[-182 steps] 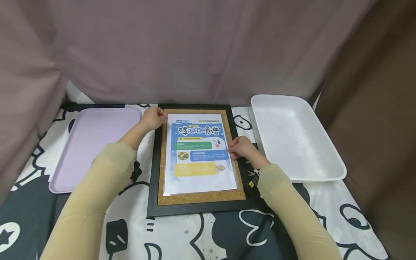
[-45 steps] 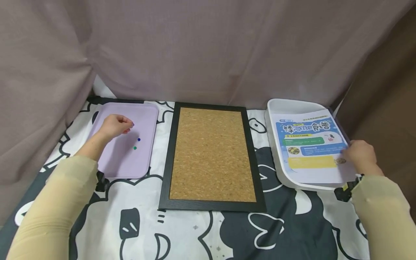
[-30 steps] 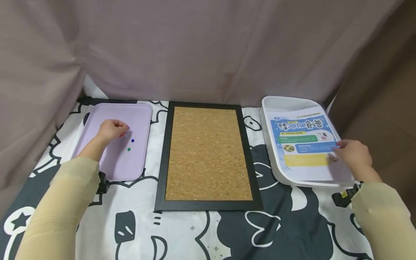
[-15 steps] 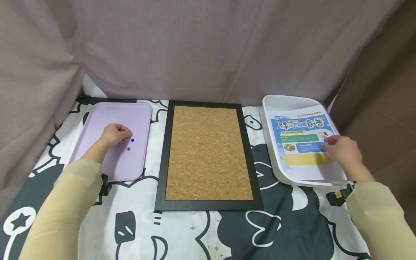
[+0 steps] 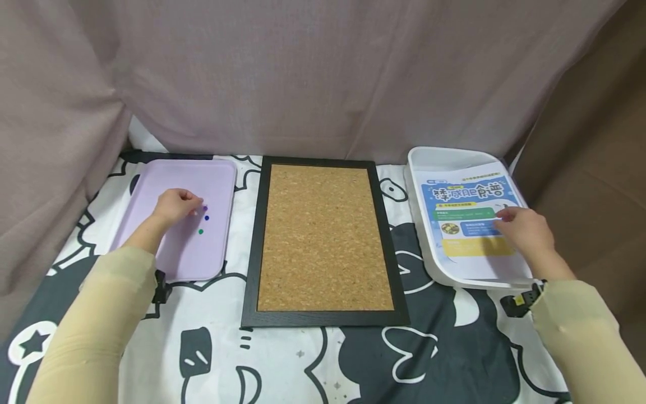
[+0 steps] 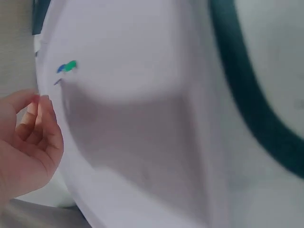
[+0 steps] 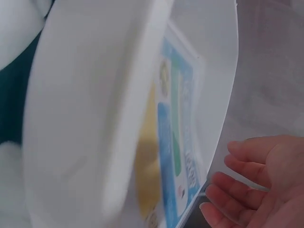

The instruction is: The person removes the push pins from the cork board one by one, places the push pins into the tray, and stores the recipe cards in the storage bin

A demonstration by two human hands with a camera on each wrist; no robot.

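My left hand (image 5: 174, 206) is held over the lilac tray (image 5: 176, 174), its thumb and fingertips pinched together. A small red thing (image 6: 36, 98), probably a pushpin, shows between these tips in the left wrist view. Just beside them on the tray lie a purple pushpin (image 5: 205, 207), a blue pushpin (image 5: 206, 217) and a green pushpin (image 5: 201, 231). The printed sheet (image 5: 469, 247) lies face up in the white tray (image 5: 444, 160). Above its right side hovers my right hand (image 5: 527, 230), fingers loosely bent with nothing in them, as the right wrist view (image 7: 266, 180) shows.
Between the two trays lies a cork board (image 5: 325, 241) in a black frame, its cork bare. A black-and-white patterned cloth (image 5: 282, 359) covers the surface. Grey-brown curtains (image 5: 323, 78) hang behind and at both sides.
The sheet went from the cork board into the white tray, and my right hand let it go and drifted left. Pushpins now lie on the lilac tray, the purple one freshly released by my left hand.
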